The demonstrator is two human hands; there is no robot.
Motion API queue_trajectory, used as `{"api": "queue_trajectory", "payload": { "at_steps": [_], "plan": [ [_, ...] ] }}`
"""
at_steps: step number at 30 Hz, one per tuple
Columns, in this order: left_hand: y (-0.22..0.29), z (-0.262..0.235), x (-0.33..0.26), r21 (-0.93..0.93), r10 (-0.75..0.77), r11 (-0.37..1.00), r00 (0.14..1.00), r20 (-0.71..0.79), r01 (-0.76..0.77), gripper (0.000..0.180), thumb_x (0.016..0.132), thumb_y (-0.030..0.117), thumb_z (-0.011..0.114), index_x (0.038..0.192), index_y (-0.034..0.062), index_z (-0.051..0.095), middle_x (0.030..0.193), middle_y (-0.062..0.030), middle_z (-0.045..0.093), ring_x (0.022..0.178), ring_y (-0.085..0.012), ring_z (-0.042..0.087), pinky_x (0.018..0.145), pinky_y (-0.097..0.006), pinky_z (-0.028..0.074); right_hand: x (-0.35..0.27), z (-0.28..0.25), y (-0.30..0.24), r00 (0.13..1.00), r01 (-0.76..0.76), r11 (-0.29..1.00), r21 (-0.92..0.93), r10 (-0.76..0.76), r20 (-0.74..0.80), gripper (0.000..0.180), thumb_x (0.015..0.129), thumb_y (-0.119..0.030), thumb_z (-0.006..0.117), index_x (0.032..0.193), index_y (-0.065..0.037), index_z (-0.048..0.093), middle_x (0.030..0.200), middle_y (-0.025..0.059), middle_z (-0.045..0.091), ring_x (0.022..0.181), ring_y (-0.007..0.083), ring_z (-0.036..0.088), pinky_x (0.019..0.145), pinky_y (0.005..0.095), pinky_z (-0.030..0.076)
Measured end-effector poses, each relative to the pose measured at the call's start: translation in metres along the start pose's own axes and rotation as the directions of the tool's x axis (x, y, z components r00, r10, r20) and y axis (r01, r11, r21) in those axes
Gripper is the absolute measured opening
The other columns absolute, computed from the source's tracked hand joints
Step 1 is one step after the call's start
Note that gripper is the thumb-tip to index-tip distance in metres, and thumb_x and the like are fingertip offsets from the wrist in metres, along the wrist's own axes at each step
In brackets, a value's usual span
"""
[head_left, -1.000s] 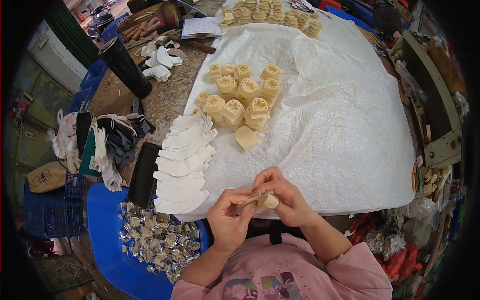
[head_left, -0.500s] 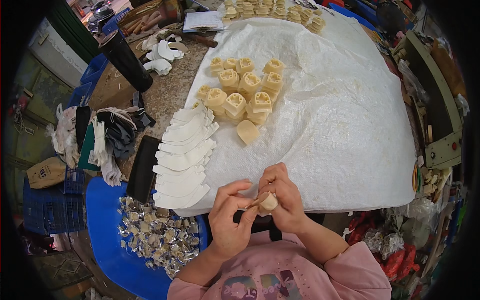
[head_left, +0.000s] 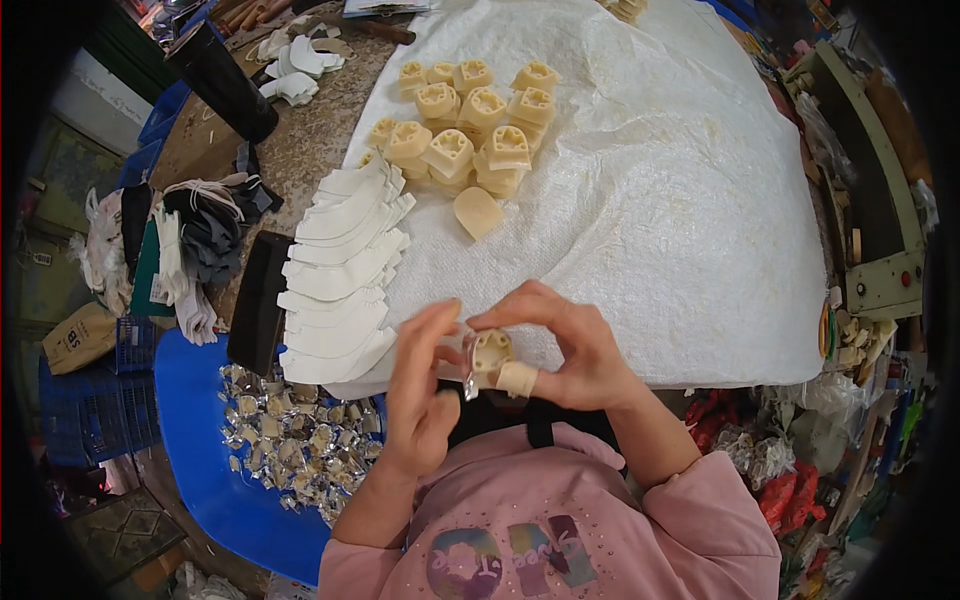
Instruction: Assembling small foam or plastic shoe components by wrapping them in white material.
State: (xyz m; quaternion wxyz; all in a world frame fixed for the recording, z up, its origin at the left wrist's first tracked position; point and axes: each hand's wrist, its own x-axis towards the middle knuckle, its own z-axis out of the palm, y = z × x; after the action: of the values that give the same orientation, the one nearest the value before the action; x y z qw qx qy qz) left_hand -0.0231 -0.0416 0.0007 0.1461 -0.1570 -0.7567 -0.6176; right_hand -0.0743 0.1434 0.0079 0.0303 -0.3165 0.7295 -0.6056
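Note:
Low in front of my body, my right hand (head_left: 578,352) pinches a beige heel block (head_left: 492,350) between thumb and fingers. The block's hollowed face is up, and a shiny silver covering (head_left: 469,362) runs along its left side. Beige tape wraps the tip of my right thumb. My left hand (head_left: 424,385) is just left of the block with fingers stretched and apart; it holds nothing I can see. Beyond, several stacked bare heel blocks (head_left: 450,152) stand on the white woven sheet (head_left: 640,230), and a single block (head_left: 478,214) lies nearer.
Overlapping white curved pieces (head_left: 340,280) lie along the sheet's left edge, beside a black oblong object (head_left: 258,300). Below left, a blue basin (head_left: 190,450) holds many silver-covered pieces (head_left: 290,440). A black cylinder (head_left: 222,82) and gloves (head_left: 170,250) are farther left.
The block has been turned so its hollow face and silver side show. My left hand has let go and moved slightly left. The whole view has shifted, with the table higher in it.

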Motion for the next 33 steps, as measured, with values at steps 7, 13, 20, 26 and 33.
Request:
{"api": "queue_trajectory", "payload": {
  "at_steps": [7, 13, 20, 26, 33],
  "plan": [
    [0.012, 0.011, -0.002, -0.503, -0.434, 0.664, 0.833, 0.343, 0.554, 0.058, 0.096, 0.028, 0.034, 0.141, -0.0060, 0.021, 0.119, -0.0132, 0.048, 0.100, -0.0159, 0.050, 0.089, -0.028, 0.039, -0.013, 0.022, 0.007, 0.996, 0.065, 0.995, 0.078, -0.060, -0.066, 0.050, 0.071, -0.010, 0.075, 0.117, -0.008, 0.056, 0.110, 0.0104, 0.058, 0.098, 0.0271, 0.053, 0.086, 0.0346, 0.044],
    [-0.001, 0.020, -0.015, -0.416, -0.395, 0.784, 0.887, 0.240, 0.462, 0.062, 0.096, 0.029, 0.034, 0.144, -0.0023, 0.012, 0.122, -0.0149, 0.045, 0.103, -0.0168, 0.050, 0.087, -0.028, 0.042, -0.015, 0.032, 0.011, 0.997, 0.005, 0.988, 0.154, 0.007, -0.077, 0.039, 0.083, -0.018, 0.065, 0.119, -0.006, 0.054, 0.105, 0.0095, 0.051, 0.099, 0.0266, 0.048, 0.087, 0.0339, 0.040],
    [0.013, 0.035, -0.009, -0.463, -0.314, 0.820, 0.941, 0.126, 0.336, 0.073, 0.097, 0.049, 0.031, 0.142, -0.0046, 0.012, 0.127, -0.0167, 0.041, 0.113, -0.0189, 0.047, 0.093, -0.030, 0.040, 0.003, 0.021, 0.008, 0.923, -0.384, 0.649, 0.657, 0.263, 0.280, 0.017, 0.091, -0.019, 0.056, 0.095, -0.003, 0.059, 0.099, 0.0091, 0.052, 0.062, 0.0075, 0.057, 0.039, 0.0164, 0.046],
    [0.011, 0.038, -0.020, -0.206, -0.220, 0.955, 0.976, -0.005, 0.214, 0.065, 0.097, 0.046, 0.029, 0.131, -0.0088, 0.025, 0.118, -0.0177, 0.043, 0.102, -0.0167, 0.048, 0.087, -0.029, 0.040, -0.015, 0.037, 0.003, 0.963, -0.269, 0.798, 0.539, 0.224, 0.149, 0.010, 0.090, -0.014, 0.053, 0.089, -0.005, 0.056, 0.100, 0.0065, 0.051, 0.078, 0.0121, 0.054, 0.055, 0.0237, 0.050],
    [0.019, 0.035, -0.005, -0.450, -0.383, 0.833, 0.923, -0.047, 0.323, 0.045, 0.095, 0.024, 0.032, 0.128, -0.0058, 0.028, 0.114, -0.0147, 0.042, 0.094, -0.0136, 0.046, 0.083, -0.027, 0.038, -0.019, 0.056, 0.003, 0.996, -0.034, 0.879, 0.475, 0.072, -0.061, 0.031, 0.092, -0.013, 0.045, 0.121, -0.002, 0.050, 0.102, 0.0121, 0.052, 0.096, 0.0258, 0.047, 0.087, 0.0353, 0.037]
  ]
}}
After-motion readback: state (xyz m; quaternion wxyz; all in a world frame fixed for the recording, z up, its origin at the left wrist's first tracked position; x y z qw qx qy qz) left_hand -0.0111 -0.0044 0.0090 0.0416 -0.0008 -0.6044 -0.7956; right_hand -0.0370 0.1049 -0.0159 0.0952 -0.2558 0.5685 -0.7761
